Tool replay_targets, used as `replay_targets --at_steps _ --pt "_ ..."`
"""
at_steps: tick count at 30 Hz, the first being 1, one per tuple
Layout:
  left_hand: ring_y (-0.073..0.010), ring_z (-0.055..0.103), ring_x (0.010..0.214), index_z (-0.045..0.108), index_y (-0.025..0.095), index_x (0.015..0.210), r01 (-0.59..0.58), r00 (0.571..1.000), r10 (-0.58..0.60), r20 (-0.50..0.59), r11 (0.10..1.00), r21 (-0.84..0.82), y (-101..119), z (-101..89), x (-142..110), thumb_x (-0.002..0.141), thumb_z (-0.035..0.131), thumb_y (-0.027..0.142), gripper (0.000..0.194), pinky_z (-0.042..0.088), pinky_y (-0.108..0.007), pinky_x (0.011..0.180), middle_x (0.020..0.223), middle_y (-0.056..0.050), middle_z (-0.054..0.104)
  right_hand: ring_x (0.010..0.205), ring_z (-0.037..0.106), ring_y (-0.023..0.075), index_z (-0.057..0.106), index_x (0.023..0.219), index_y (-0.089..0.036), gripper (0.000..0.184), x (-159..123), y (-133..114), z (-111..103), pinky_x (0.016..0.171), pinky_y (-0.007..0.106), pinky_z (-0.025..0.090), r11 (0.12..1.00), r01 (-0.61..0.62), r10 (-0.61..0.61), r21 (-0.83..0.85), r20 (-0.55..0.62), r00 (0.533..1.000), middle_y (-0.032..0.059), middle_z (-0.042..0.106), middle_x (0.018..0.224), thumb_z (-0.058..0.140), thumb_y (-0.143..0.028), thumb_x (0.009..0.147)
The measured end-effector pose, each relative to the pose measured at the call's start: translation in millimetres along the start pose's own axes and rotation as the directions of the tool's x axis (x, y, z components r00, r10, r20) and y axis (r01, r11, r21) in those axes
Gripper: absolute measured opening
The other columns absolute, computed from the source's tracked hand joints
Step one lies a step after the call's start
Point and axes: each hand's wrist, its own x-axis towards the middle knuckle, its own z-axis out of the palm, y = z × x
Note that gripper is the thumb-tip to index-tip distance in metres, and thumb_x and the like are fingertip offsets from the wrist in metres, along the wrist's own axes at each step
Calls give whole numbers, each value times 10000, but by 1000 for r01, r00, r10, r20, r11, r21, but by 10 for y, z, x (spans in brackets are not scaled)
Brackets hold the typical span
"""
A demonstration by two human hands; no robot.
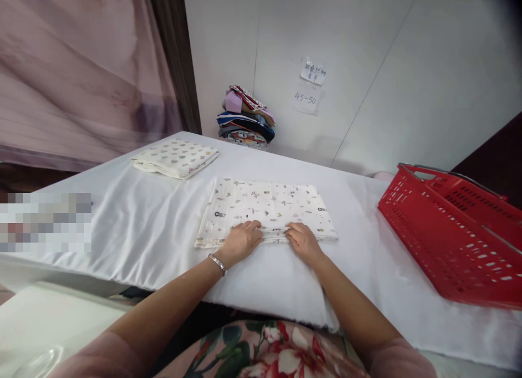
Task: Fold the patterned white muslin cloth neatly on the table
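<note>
A white printed cloth [267, 204] lies folded flat in the middle of the white-covered table [134, 225]. My left hand [240, 241] and my right hand [302, 241] rest side by side on its near edge, fingers curled and pinching the hem. A bracelet sits on my left wrist. A second folded cloth [176, 157] with a similar print lies at the far left of the table, away from both hands.
A red plastic basket [457, 231] stands on the table at the right. A stack of colourful folded fabrics [246, 118] sits against the far wall. Paper notes [312, 72] are stuck on the wall. A curtain [81, 68] hangs at the left.
</note>
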Motion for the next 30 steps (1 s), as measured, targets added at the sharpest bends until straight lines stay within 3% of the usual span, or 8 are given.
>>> replay_targets --at_steps 4,8,14,20,26,30 --pt "-197 531 898 622 202 791 27 999 -29 -43 998 -53 5 34 -18 875 425 255 221 444 -336 725 1071 -55 555 971 503 200 582 832 -199 203 -18 -41 -20 827 369 408 999 1 1 32 -59 998 75 567 1095 388 -170 884" --pt "-210 520 956 608 197 893 18 996 -28 -89 993 -113 5 49 -36 866 449 257 173 437 -364 783 1098 -76 547 1055 472 217 571 834 -197 202 -40 -64 -57 875 399 392 999 17 -14 31 -113 993 90 523 1174 377 -166 882" --pt "-226 504 976 584 185 934 -5 994 -5 -114 996 -88 45 89 33 857 471 260 156 415 -385 798 1114 -90 542 1083 461 220 569 839 -201 217 -31 -80 -75 893 418 395 998 30 -25 58 -89 996 93 522 1184 359 -181 891" --pt "-217 506 949 590 178 848 -2 991 -4 -130 999 -46 112 130 131 866 452 230 149 405 -371 771 1072 -80 560 1041 492 202 568 855 -202 209 -37 -82 -75 880 389 408 998 24 -20 61 -72 997 82 563 1103 364 -183 895" --pt "-193 482 948 563 169 816 -112 987 112 -115 994 2 155 124 105 874 357 120 219 385 -372 813 1054 -66 552 972 532 190 569 907 -204 194 -47 -33 -23 853 366 409 998 41 -38 43 -69 997 79 600 1035 382 -156 885" --pt "-180 496 849 541 168 779 -143 987 143 -73 990 11 149 152 78 877 324 103 248 383 -368 780 909 -62 563 933 551 190 555 1000 -201 202 -56 0 22 830 356 416 998 59 -57 16 -65 996 71 623 974 418 -140 864"
